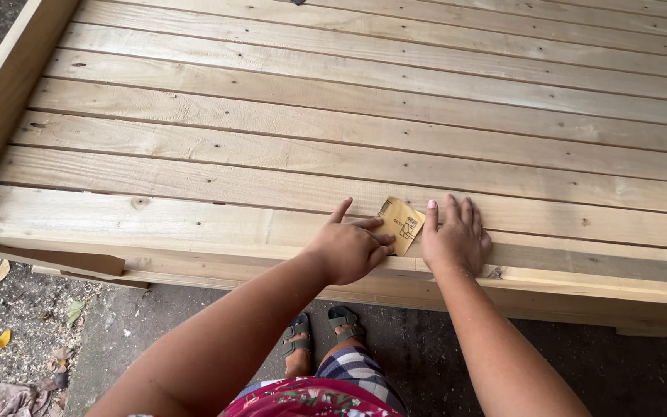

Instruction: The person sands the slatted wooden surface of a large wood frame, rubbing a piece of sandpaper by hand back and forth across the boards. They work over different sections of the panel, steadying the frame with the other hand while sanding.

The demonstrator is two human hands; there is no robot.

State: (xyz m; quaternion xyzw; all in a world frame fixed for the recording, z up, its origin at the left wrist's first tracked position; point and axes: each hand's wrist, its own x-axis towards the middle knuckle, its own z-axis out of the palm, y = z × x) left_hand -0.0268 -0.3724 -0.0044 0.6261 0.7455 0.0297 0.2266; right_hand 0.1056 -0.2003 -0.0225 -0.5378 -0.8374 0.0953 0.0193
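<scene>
Left fingers [376,241] pinched on sandpaper [400,225], thumb and index on its near-left edge, index tip raised off the wood. Right fingers [451,213] together, flat, extended on plank [218,224], clamped on nothing. Left hand [349,249] curled, knuckles up; right hand [455,239] palm down just right of sheet, index tip touching or nearly touching its right corner, cannot tell which. Sandpaper tan, folded, small, lying tilted on nearest plank close to front rail [580,286], between both hands.

Step in hand, judged: gripping or repositioning the sheet for sanding the slat surface, right hand bracing or feeling the wood. Next move likely calls for pressing sheet flat under the left fingers and stroking along the grain, keeping pressure even, minding the slat gaps and nail heads.

Slatted frame [364,116] of pale boards, raised side board at left, gaps between slats. No containers in view, nothing held in any.

Below: sandalled feet [322,332] on dark ground, dry leaves [1,309] at left.
</scene>
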